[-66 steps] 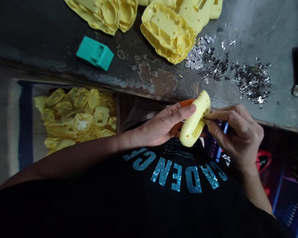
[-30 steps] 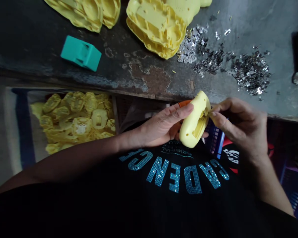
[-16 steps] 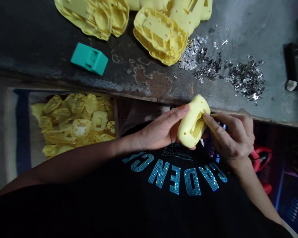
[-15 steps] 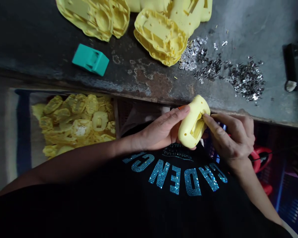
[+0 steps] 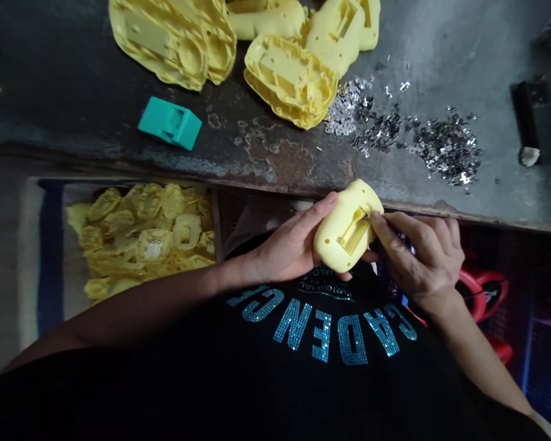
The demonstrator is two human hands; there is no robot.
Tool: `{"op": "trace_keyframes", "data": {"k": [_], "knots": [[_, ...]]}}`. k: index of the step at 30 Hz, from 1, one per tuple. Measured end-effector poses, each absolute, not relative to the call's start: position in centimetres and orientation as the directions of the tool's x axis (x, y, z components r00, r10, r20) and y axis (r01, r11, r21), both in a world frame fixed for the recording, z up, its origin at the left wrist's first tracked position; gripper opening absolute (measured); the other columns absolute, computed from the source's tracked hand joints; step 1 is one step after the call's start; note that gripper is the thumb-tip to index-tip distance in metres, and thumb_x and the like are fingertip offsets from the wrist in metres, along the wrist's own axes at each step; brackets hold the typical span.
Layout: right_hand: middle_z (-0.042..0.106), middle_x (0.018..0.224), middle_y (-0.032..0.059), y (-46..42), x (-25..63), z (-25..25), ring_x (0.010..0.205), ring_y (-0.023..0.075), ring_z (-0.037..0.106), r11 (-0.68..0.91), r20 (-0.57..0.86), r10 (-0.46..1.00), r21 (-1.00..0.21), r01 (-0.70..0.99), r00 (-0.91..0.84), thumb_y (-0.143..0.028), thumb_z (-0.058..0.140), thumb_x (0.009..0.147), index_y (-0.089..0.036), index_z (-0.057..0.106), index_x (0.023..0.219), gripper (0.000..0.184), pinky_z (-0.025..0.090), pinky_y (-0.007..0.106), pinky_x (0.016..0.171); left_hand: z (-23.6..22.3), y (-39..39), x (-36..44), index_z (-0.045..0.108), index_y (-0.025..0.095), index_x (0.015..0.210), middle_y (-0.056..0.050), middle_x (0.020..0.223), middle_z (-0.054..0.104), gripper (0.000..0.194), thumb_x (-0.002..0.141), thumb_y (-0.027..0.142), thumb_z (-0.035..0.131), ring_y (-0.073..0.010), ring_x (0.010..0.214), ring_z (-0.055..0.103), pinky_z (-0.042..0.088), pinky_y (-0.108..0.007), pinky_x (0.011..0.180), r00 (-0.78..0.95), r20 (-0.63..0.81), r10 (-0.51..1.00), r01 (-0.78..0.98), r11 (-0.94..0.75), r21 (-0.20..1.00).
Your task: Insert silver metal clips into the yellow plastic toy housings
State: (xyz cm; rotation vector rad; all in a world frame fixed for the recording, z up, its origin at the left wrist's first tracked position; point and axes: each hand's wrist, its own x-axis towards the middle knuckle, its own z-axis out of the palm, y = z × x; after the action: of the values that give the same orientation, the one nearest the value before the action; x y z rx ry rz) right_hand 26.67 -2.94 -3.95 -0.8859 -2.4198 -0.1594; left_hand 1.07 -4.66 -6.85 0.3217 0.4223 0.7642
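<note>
My left hand (image 5: 298, 236) grips a yellow plastic housing (image 5: 330, 236) by its side, thumb on top and fingers underneath. A long rectangular slot like a battery compartment faces up in it, with small metal parts at its ends. My right hand (image 5: 420, 254) has its fingers curled, and the fingertips press together at the slot's right end; whatever they pinch is too small to make out. Past the housing, a pile of small shiny metal clips (image 5: 450, 147) lies on the workbench (image 5: 239, 165), with a second, looser heap (image 5: 360, 113) left of it.
More yellow housings (image 5: 294, 76) sit at the back of the bench. A turquoise block (image 5: 169, 122) stands left of them, and a black tool (image 5: 527, 125) lies far right. Below left, a box holds many yellow shells (image 5: 151, 242). Red rings (image 5: 475, 294) show beneath the bench edge at right.
The housing has turned in my left hand, so its slot faces up more fully. My right fingertips stay at the slot's right end. The view has shifted slightly.
</note>
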Motion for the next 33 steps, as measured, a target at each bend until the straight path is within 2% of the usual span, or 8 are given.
{"op": "trace_keyframes", "data": {"k": [4, 7, 9, 12, 16, 18, 25, 33], "knots": [[0.088, 0.118, 0.0059, -2.7, 26.2, -3.2, 0.094, 0.0272, 0.080, 0.728, 0.559, 0.652, -0.272, 0.629, -0.512, -0.010, 0.080, 0.101, -0.040, 0.078, 0.148, 0.055, 0.060, 0.044, 0.078, -6.6, -4.5, 1.0, 0.066, 0.025, 0.160, -0.019, 0.153, 0.079, 0.069, 0.108, 0.070, 0.070, -0.0377, 0.117, 0.087, 0.072, -0.032, 0.065, 0.654, -0.256, 0.712, -0.582, 0.690, 0.431], [0.084, 0.110, 0.0041, -2.3, 25.5, -2.1, 0.093, 0.0251, 0.079, 0.668, 0.490, 0.741, -0.466, 0.580, -0.459, -0.010, 0.083, 0.100, -0.038, 0.083, 0.131, 0.042, 0.063, 0.042, 0.079, -6.3, -4.7, 1.2, 0.065, 0.025, 0.163, -0.018, 0.149, 0.080, 0.068, 0.110, 0.068, 0.069, -0.0371, 0.116, 0.088, 0.072, -0.033, 0.066, 0.637, -0.249, 0.729, -0.574, 0.665, 0.478], [0.082, 0.106, 0.0034, -1.8, 25.1, -1.6, 0.092, 0.0248, 0.078, 0.651, 0.435, 0.759, -0.522, 0.552, -0.484, -0.012, 0.084, 0.099, -0.035, 0.083, 0.121, 0.032, 0.062, 0.042, 0.080, -6.1, -4.9, 1.4, 0.066, 0.027, 0.162, -0.016, 0.144, 0.082, 0.067, 0.110, 0.068, 0.071, -0.0347, 0.109, 0.089, 0.072, -0.033, 0.066, 0.601, -0.253, 0.758, -0.575, 0.630, 0.523], [0.080, 0.104, 0.0041, -1.1, 24.8, -1.3, 0.088, 0.0246, 0.073, 0.705, 0.422, 0.708, -0.463, 0.538, -0.566, -0.013, 0.083, 0.099, -0.031, 0.079, 0.112, 0.023, 0.058, 0.043, 0.079, -6.1, -5.4, 1.6, 0.071, 0.028, 0.157, -0.011, 0.137, 0.085, 0.066, 0.105, 0.067, 0.080, -0.0278, 0.099, 0.088, 0.072, -0.031, 0.068, 0.509, -0.298, 0.807, -0.571, 0.576, 0.585], [0.074, 0.096, 0.0045, -0.6, 24.7, -1.7, 0.084, 0.0247, 0.064, 0.751, 0.418, 0.660, -0.337, 0.568, -0.624, -0.019, 0.081, 0.099, -0.028, 0.069, 0.101, 0.015, 0.051, 0.042, 0.076, -6.4, -5.8, 1.7, 0.077, 0.027, 0.149, -0.008, 0.132, 0.086, 0.056, 0.104, 0.059, 0.086, -0.0208, 0.102, 0.085, 0.069, -0.024, 0.079, 0.445, -0.349, 0.824, -0.555, 0.560, 0.615], [0.071, 0.093, 0.0038, -0.6, 24.7, -1.8, 0.084, 0.0246, 0.063, 0.730, 0.391, 0.683, -0.368, 0.576, -0.616, -0.020, 0.078, 0.100, -0.028, 0.066, 0.098, 0.014, 0.052, 0.042, 0.077, -6.6, -5.8, 1.6, 0.078, 0.025, 0.149, -0.008, 0.129, 0.087, 0.056, 0.104, 0.058, 0.087, -0.0209, 0.102, 0.085, 0.068, -0.024, 0.082, 0.472, -0.351, 0.809, -0.570, 0.584, 0.579], [0.071, 0.090, 0.0012, -1.6, 24.8, -1.7, 0.081, 0.0226, 0.069, 0.507, 0.283, 0.851, -0.661, 0.553, -0.442, -0.020, 0.076, 0.097, -0.029, 0.065, 0.097, 0.014, 0.054, 0.039, 0.071, -6.5, -5.1, 1.4, 0.069, 0.027, 0.160, -0.011, 0.127, 0.088, 0.066, 0.107, 0.065, 0.079, -0.0285, 0.105, 0.086, 0.071, -0.034, 0.081, 0.621, -0.253, 0.742, -0.579, 0.651, 0.490], [0.070, 0.088, 0.0024, -1.5, 24.6, -1.7, 0.074, 0.0209, 0.065, 0.531, 0.279, 0.839, -0.607, 0.591, -0.467, -0.021, 0.074, 0.100, -0.028, 0.070, 0.094, 0.010, 0.053, 0.039, 0.067, -6.8, -5.5, 2.0, 0.081, 0.027, 0.139, -0.007, 0.129, 0.088, 0.051, 0.100, 0.057, 0.092, -0.0207, 0.101, 0.087, 0.068, -0.025, 0.082, 0.502, -0.345, 0.793, -0.583, 0.605, 0.542]]}}
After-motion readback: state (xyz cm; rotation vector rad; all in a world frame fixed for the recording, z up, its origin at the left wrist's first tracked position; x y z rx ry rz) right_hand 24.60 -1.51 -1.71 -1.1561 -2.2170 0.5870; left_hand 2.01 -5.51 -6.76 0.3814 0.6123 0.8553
